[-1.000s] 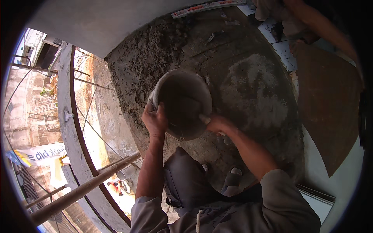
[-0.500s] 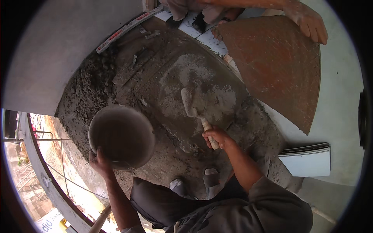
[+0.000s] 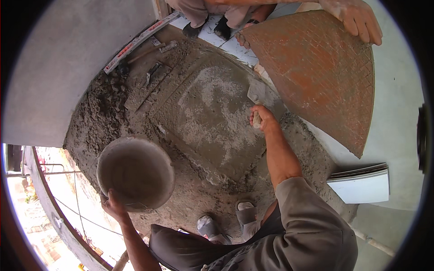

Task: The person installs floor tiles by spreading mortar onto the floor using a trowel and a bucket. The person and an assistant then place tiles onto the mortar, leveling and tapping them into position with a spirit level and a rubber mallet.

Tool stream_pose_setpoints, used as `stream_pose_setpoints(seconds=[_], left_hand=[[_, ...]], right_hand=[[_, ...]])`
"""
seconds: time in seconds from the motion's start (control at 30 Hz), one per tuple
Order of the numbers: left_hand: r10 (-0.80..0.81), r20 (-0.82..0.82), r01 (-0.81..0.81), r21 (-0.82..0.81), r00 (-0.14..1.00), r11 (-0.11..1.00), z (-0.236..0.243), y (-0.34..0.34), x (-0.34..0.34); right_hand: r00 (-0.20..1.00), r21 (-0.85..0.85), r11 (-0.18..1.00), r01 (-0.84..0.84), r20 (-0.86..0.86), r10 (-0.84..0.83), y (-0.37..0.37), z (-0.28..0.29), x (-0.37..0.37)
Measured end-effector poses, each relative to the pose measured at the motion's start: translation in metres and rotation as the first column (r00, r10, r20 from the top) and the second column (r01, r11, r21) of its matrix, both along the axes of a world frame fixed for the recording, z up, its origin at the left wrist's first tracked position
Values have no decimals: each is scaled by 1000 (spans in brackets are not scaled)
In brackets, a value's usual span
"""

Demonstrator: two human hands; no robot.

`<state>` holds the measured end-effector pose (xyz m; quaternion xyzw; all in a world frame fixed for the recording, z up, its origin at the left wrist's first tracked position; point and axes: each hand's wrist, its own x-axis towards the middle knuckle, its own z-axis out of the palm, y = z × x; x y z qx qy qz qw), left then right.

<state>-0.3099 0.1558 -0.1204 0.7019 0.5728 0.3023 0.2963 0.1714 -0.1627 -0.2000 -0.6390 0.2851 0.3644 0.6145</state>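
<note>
My left hand [image 3: 114, 206] grips the near rim of a round, mortar-stained bucket [image 3: 168, 180], which is tilted so that its inside shows. Grey residue coats its inner wall, and I make out no more in it. My right hand [image 3: 263, 116] is closed round the handle of a trowel [image 3: 256, 92]. The trowel's blade points away from me, at the far right edge of a smoothed patch of wet mortar [image 3: 212, 117]. Pale, dry-looking powder or paste lies in streaks over that patch.
Across from me a crouching person's hand [image 3: 359, 20] holds up a large tile [image 3: 312, 67], its brown back coated with scored mortar. A level [image 3: 140, 43] lies along the left wall; another trowel [image 3: 153, 72] rests near it. Cut white tiles [image 3: 361, 187] are stacked at right. An opening drops away lower left.
My right hand has moved the trowel away from me and to the right, toward the patch's far edge. The bucket has shifted slightly nearer and left, still in my left hand.
</note>
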Motion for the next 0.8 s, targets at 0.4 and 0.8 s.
stream_pose_setpoints(seconds=[0.4,0.8], left_hand=[[23,107,-17,-61,994,998,-5,1,11],[-42,12,42,26,999,999,24,-18,45]], right_hand=[[988,-48,987,-151,-39,149,-32,24,-40],[-285,-613,-199,-765,44,958,120,89,-232]])
